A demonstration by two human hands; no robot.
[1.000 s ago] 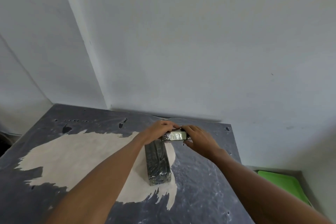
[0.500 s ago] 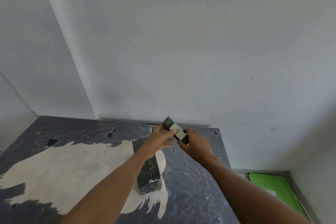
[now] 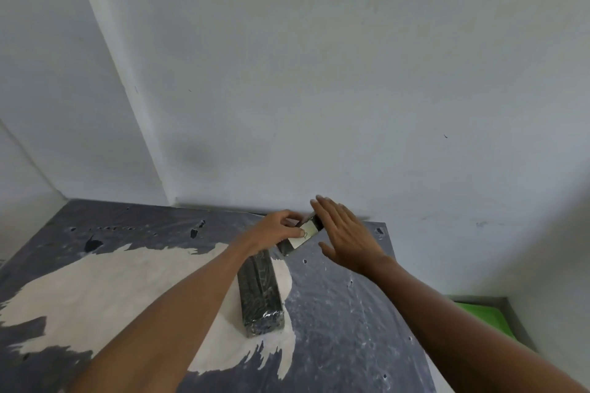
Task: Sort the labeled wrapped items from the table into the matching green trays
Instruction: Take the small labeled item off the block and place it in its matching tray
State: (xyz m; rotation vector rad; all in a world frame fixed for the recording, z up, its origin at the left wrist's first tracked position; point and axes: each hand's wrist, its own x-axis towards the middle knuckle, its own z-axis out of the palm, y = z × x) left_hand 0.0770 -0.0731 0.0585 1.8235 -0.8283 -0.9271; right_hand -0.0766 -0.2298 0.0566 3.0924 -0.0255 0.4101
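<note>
A small dark wrapped item with a white label (image 3: 303,234) is held tilted above the far part of the table, my left hand (image 3: 276,230) pinching it by its upper side. My right hand (image 3: 343,233) is just to its right, fingers spread and flat, its palm close to the item's end; whether it touches is unclear. A longer dark wrapped block (image 3: 260,293) lies flat on the table (image 3: 335,329) beneath my left forearm. One green tray (image 3: 482,319) shows low at the right, beyond the table's edge.
The table has a dark grey worn top with a large pale patch (image 3: 111,290). White walls rise right behind it and at the left. The green tray sits lower than the table inside a grey-rimmed ledge (image 3: 517,325).
My right hand has let go of the small labelled item and opened flat beside it. The left hand now holds it alone, and the item has turned to a different tilt.
</note>
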